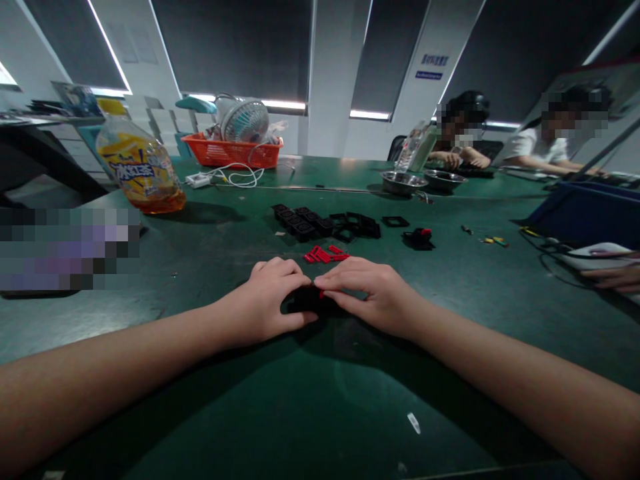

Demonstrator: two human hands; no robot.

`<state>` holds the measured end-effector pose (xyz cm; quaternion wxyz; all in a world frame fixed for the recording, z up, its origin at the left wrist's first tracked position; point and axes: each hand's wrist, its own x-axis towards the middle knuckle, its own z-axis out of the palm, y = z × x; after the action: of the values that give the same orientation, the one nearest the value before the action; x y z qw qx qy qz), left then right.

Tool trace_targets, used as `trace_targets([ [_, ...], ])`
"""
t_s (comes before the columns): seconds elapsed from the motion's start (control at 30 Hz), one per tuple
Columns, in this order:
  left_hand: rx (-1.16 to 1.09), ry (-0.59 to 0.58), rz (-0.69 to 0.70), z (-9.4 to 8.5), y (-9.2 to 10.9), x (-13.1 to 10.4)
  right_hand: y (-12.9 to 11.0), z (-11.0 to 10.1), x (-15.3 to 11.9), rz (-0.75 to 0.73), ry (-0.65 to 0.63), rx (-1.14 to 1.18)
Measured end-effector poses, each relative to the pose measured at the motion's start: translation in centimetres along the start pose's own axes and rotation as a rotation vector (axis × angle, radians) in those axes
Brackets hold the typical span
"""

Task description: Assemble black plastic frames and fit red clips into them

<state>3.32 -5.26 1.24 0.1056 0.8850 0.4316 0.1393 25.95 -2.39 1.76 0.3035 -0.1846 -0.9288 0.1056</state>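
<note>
My left hand [265,300] is closed around a black plastic part [300,302], thumb at the near side and fingers at the far side. Between the thumb and fingertips of my right hand [375,290] is a small red plastic piece [321,293], at the black part's right end. Fingers and shadow hide much of both. Just beyond my hands lies a loose group of red plastic pieces [320,255]. Farther off are several black square housings [300,223] and black square frames [355,225]. A black part with a red piece on it [420,238] lies to their right.
A bottle of orange drink [140,160] stands at left. An orange basket [235,152] with a fan, a white cable [240,175] and metal bowls [404,182] are farther back. A blue bin [590,213] is at right, where another person's hand [617,277] shows. Two people sit beyond.
</note>
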Motion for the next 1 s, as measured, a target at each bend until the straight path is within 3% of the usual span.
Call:
trace_targets([
  [1.0,-0.01,0.015,0.015,0.04,-0.1,-0.08,0.26,-0.12,-0.22,-0.007,-0.017,0.005],
])
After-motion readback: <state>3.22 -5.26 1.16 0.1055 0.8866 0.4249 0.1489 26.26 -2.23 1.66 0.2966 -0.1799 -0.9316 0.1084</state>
